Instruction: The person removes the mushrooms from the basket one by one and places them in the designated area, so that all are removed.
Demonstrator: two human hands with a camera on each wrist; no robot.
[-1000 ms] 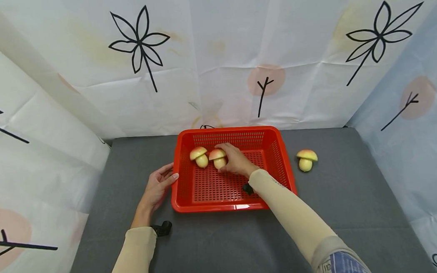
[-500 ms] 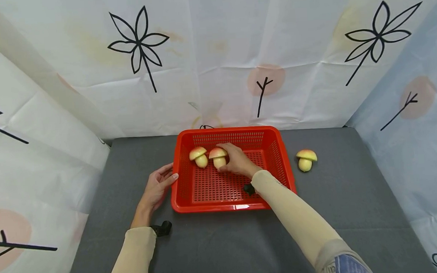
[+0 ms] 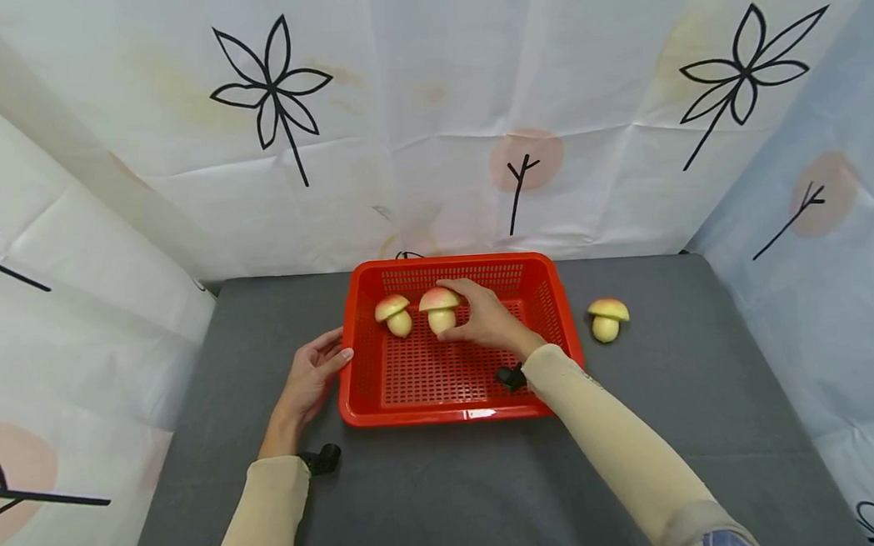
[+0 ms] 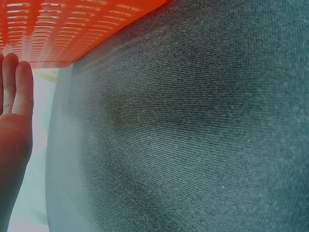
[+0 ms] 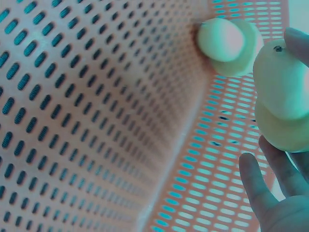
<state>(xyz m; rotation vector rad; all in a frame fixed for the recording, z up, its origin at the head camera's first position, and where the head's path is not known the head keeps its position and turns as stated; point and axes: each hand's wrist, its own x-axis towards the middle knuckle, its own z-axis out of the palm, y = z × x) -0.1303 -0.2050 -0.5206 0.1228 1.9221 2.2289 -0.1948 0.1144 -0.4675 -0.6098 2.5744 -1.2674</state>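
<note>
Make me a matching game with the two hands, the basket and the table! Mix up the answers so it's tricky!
Things:
1. left hand
2. basket
3. right hand
4. table

Colours and places:
A. grey
B. holding a mushroom
C. red, with holes
D. outside, at the basket's edge

Right pairs: 1-D, 2-C, 3-B, 4-A

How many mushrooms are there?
3. The left mushroom sits in the red basket; the right hand holds the middle mushroom beside that one; the right mushroom is on the grey table, right of the basket. The right sleeve could hide more.
</note>
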